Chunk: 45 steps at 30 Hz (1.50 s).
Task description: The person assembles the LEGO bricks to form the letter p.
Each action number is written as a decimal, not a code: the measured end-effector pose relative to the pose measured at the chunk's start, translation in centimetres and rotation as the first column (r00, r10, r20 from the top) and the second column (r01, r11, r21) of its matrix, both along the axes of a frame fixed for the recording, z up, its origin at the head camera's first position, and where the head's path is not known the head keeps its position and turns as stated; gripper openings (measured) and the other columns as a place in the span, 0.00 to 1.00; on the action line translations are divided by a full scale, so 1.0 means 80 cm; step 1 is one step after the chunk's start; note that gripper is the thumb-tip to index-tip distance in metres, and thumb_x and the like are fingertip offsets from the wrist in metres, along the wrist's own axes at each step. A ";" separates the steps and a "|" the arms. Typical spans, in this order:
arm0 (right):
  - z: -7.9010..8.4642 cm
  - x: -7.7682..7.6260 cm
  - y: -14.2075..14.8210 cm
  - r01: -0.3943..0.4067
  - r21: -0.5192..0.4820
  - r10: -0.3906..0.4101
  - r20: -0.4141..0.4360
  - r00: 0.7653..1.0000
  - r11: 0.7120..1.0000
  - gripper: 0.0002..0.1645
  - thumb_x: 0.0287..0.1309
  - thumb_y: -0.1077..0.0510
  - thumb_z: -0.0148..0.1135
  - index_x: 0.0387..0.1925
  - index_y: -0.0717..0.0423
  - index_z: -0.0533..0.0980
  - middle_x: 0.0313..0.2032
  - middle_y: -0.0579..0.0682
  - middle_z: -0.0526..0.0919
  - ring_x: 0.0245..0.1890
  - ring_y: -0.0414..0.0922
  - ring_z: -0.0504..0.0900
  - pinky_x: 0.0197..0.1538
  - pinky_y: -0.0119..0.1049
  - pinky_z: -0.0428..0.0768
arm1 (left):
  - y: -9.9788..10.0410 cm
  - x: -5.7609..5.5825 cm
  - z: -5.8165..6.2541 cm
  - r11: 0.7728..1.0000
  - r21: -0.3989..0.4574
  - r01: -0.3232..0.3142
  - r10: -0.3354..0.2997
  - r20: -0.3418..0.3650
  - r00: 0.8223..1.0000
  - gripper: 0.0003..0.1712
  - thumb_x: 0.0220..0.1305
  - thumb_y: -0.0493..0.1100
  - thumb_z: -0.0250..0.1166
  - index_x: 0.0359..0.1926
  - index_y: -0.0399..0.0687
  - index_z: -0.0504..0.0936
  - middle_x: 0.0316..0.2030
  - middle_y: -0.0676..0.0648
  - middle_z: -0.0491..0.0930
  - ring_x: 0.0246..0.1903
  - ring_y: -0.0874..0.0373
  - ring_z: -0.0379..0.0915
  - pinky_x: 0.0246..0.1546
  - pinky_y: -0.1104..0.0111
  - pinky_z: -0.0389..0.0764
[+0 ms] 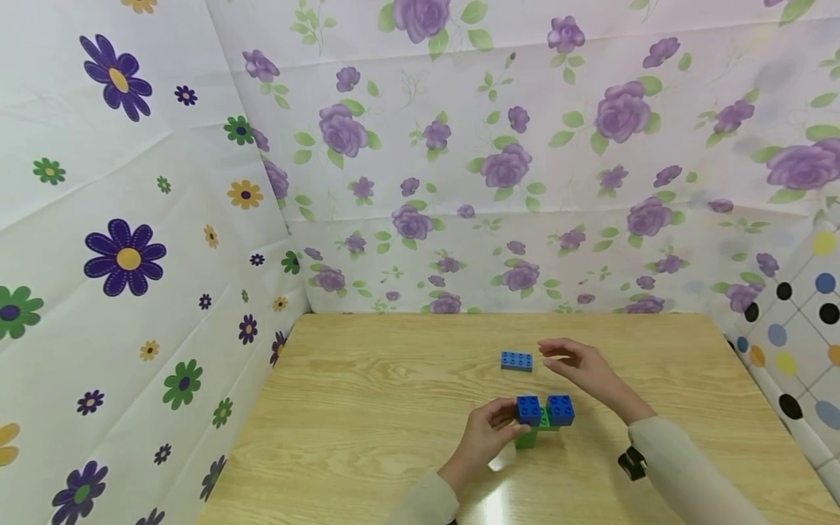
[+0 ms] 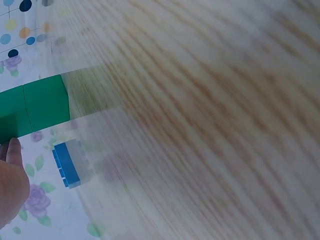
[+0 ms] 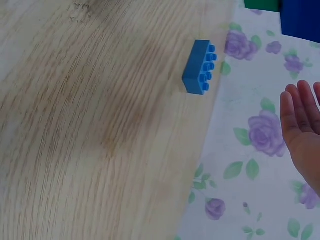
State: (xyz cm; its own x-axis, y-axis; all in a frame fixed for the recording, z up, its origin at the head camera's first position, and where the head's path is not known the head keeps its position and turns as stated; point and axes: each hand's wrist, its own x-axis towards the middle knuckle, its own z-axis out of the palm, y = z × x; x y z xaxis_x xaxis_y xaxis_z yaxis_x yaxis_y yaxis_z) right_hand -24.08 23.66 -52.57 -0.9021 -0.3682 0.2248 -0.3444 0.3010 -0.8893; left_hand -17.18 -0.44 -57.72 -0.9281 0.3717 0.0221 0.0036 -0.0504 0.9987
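Observation:
My left hand (image 1: 484, 436) grips the left side of a small build of toy building bricks, thumb in front and fingers behind. The build has a green upright (image 1: 525, 438), a green cross-piece (image 1: 545, 419) and two dark blue square bricks (image 1: 528, 410) side by side on top. In the left wrist view, its green bricks (image 2: 46, 102) show beside my fingertips. My right hand (image 1: 580, 364) hovers with relaxed fingers and holds nothing. Left of it, apart from the fingers, a lighter blue oblong brick (image 1: 516, 361) lies studs-up on the table.
The wooden table (image 1: 367, 408) extends left of the build. Behind it hangs a purple-flowered cloth (image 1: 420, 219). Another flowered cloth (image 1: 184, 321) borders the left side, and a dotted one (image 1: 797, 364) the right. A black strap (image 1: 632, 462) sits at the right wrist.

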 end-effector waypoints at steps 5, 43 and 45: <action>-0.010 -0.021 -0.011 -0.017 0.055 0.016 0.027 1.000 0.998 0.24 0.66 0.61 0.58 0.63 0.59 0.70 0.58 0.62 0.74 0.57 0.60 0.73 0.56 0.38 0.79 | -0.003 0.000 0.001 1.000 -0.007 -0.003 0.003 -0.017 1.000 0.21 0.60 0.39 0.69 0.55 0.45 0.79 0.51 0.48 0.81 0.53 0.59 0.76 0.55 0.70 0.76; -0.081 -0.080 -0.022 -0.050 0.165 0.014 0.215 0.977 0.985 0.26 0.60 0.67 0.63 0.60 0.68 0.70 0.57 0.67 0.73 0.55 0.63 0.74 0.56 0.56 0.76 | 0.000 0.001 0.005 1.000 -0.017 -0.004 0.004 0.027 1.000 0.21 0.60 0.40 0.69 0.54 0.46 0.80 0.50 0.49 0.81 0.53 0.60 0.76 0.55 0.71 0.76; -0.082 -0.080 -0.024 -0.043 0.173 0.006 0.207 0.978 0.984 0.26 0.60 0.68 0.63 0.59 0.68 0.71 0.57 0.67 0.74 0.55 0.63 0.74 0.57 0.56 0.76 | 0.000 0.001 0.005 1.000 -0.013 -0.002 0.003 0.018 1.000 0.21 0.60 0.40 0.69 0.54 0.46 0.79 0.51 0.49 0.81 0.53 0.60 0.76 0.55 0.71 0.76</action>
